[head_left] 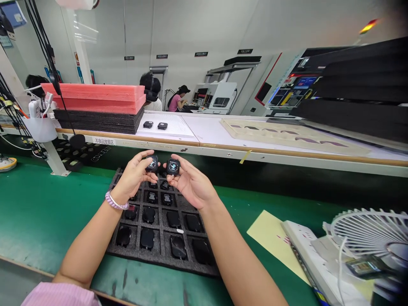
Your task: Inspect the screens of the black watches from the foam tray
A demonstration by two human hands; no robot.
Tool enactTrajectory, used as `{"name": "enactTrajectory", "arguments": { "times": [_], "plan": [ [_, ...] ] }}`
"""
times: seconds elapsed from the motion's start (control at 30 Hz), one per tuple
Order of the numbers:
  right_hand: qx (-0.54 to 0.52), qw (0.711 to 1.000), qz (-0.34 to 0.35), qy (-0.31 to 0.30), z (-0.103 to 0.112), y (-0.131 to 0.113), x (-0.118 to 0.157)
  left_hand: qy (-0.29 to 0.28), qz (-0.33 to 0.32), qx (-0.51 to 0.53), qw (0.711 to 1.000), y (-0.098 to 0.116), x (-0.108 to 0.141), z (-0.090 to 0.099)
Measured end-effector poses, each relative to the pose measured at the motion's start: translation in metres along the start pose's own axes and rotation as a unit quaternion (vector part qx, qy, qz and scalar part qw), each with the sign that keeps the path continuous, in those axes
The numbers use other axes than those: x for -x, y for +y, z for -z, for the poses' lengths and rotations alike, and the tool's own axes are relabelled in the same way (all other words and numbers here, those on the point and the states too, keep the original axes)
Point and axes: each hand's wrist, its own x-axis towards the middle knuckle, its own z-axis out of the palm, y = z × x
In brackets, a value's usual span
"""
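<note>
My left hand is closed on a square black smartwatch body, thumb across its edge. Close beside it, my right hand grips a second smartwatch body whose round dial is lit. Both are held up side by side over a dark grey foam tray, their screens facing me. Several more watch bodies sit in the tray's square pockets, such as a dark one in the front row. Small text shows on the screens of a few, including one watch below my hands. A small white piece lies on a divider.
Above the green bench runs a white shelf with two watch bodies, pink foam and a beige tray. To the right are yellow paper, a power strip and a white fan. People work beyond.
</note>
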Motion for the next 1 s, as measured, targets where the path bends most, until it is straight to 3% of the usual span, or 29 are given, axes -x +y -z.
{"name": "enactTrajectory", "arguments": {
  "times": [0.3, 1.0],
  "plan": [
    [0.052, 0.997, 0.049, -0.015, -0.013, -0.002, 0.009, -0.032, -0.067, -0.070, 0.995, 0.001, 0.005, -0.002],
    [0.116, 0.989, 0.095, -0.005, -0.014, -0.001, 0.010, -0.061, -0.098, -0.088, 0.989, 0.001, 0.008, -0.007]
  ]
}}
